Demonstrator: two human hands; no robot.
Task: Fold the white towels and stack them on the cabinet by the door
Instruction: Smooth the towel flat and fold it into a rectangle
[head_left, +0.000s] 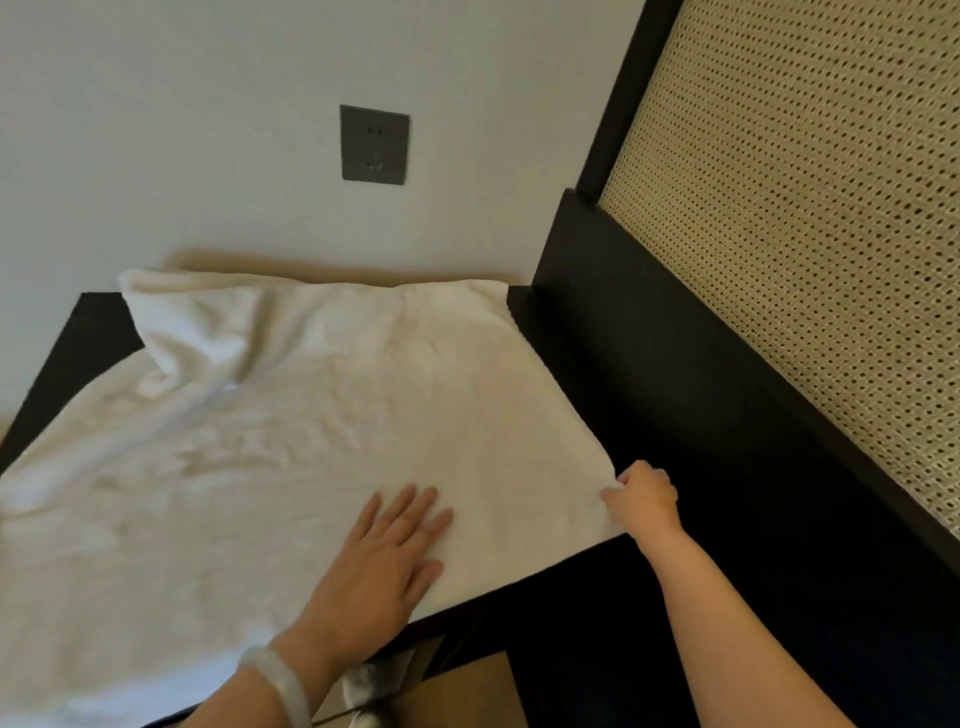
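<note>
Bedroom or hotel room — rattan headboard (810, 218), dark cabinet (649, 415), wall socket (374, 145)

I see a plain white terry-cloth towel (291, 426), unpatterned, pale against the flat black cabinet surface (78, 353). The painted wall (156, 130) reads off-white, and the square socket plate (374, 144) on it is dark grey. The cream woven cane panel (805, 234) carries a regular grid of small dark holes, edged by a black wooden frame (623, 93). A milky, pale bangle (283, 680) circles one wrist.
</note>
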